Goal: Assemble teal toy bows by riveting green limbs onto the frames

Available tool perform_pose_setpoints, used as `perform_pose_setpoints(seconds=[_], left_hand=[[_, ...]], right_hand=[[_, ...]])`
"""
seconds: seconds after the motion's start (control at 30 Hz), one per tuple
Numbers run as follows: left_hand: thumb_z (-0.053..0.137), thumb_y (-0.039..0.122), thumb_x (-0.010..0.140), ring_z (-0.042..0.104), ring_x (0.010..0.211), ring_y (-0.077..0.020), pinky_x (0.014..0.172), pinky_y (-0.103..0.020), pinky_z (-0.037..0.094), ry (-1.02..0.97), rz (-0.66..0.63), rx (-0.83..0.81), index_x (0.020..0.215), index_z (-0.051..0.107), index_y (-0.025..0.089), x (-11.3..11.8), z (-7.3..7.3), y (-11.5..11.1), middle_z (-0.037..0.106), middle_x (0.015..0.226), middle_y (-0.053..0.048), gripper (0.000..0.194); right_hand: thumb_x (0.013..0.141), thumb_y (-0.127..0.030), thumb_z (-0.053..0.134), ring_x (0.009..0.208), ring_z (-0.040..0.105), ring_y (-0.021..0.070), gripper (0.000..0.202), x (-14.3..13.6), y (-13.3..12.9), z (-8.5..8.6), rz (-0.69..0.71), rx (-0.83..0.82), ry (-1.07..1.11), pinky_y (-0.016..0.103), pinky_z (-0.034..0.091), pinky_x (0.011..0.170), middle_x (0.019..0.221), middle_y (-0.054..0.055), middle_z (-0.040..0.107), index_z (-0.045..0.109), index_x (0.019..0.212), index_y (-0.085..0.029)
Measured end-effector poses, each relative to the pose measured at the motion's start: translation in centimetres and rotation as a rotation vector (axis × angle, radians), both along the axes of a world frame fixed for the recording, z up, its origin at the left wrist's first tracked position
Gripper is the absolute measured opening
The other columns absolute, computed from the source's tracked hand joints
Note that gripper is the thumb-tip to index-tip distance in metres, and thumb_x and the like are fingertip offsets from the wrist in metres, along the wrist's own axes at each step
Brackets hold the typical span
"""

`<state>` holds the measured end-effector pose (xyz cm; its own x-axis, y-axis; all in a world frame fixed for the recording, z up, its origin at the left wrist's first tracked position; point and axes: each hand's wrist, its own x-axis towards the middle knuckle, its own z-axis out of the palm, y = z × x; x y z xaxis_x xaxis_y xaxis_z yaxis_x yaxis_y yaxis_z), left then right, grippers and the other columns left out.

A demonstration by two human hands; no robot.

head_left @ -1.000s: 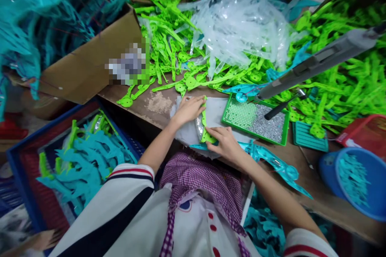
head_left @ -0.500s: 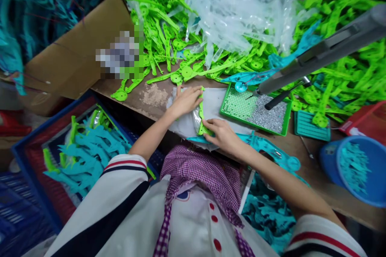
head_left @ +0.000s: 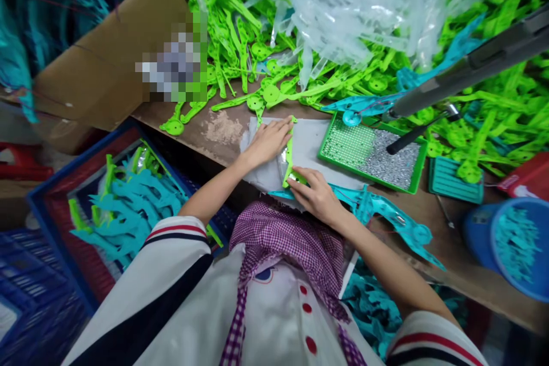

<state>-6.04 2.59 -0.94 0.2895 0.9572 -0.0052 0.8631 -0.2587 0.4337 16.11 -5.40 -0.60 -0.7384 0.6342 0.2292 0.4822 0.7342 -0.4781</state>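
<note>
A bright green plastic part [head_left: 290, 151] with a clear plastic piece [head_left: 282, 163] along its side lies on a grey cloth pad [head_left: 306, 140] in front of me. My left hand [head_left: 271, 140] is laid over its upper end, fingers across it and holding it down; the hand covers much of it. At the lower end, my right hand [head_left: 315, 193] grips it between thumb and fingers. Just under my right hand a long turquoise plastic part [head_left: 388, 211] rests along the table edge. Right of the pad is a green tray [head_left: 341, 140] of small silvery screws [head_left: 394, 163].
A grey tool [head_left: 450, 80] hangs over the tray. Green parts [head_left: 261, 91] and clear strips [head_left: 355, 11] are heaped behind. A carton [head_left: 120, 57] and blue crate [head_left: 47, 206] stand left. A blue bucket [head_left: 484, 240] and turquoise tray [head_left: 454, 180] are at right.
The camera view has shifted slightly. My left hand's fingers lie flatter over the green plastic part, and my right hand's fingers have shifted a little at its lower end. The part stays on the pad.
</note>
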Motion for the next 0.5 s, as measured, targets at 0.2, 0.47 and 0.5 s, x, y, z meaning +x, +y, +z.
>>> perform_pose_setpoints(seconds=[0.2,0.47,0.5], left_hand=[[0.038,0.029,0.104,0.049,0.135,-0.0320,0.113,-0.051,0.034,0.001,-0.008,-0.006,0.144,0.052,0.020,0.23,0.15,0.08,0.044,0.159,-0.010,0.044],[0.036,0.027,0.103,0.048,0.135,-0.0324,0.113,-0.051,0.033,-0.049,0.009,0.008,0.145,0.051,0.020,0.59,-0.50,0.14,0.042,0.160,-0.010,0.045],[0.036,0.027,0.103,0.049,0.135,-0.0329,0.112,-0.051,0.033,-0.057,0.014,0.015,0.144,0.051,0.019,0.71,-0.54,0.01,0.043,0.160,-0.011,0.045]], right_hand=[[0.099,-0.022,0.051,0.133,0.055,0.0308,0.029,-0.01,-0.30,-0.53,-0.001,-0.025,-0.052,0.057,0.051,0.105,0.140,0.016,0.062,0.069,0.120,-0.021],[0.098,-0.022,0.052,0.132,0.059,0.0303,0.028,-0.19,-0.63,-0.55,-0.010,0.019,-0.122,0.062,0.044,0.110,0.141,0.012,0.063,0.069,0.120,-0.023],[0.098,-0.022,0.053,0.131,0.060,0.0295,0.027,-0.17,-0.81,-0.69,-0.031,0.070,-0.106,0.063,0.040,0.113,0.139,0.010,0.065,0.070,0.119,-0.023]])
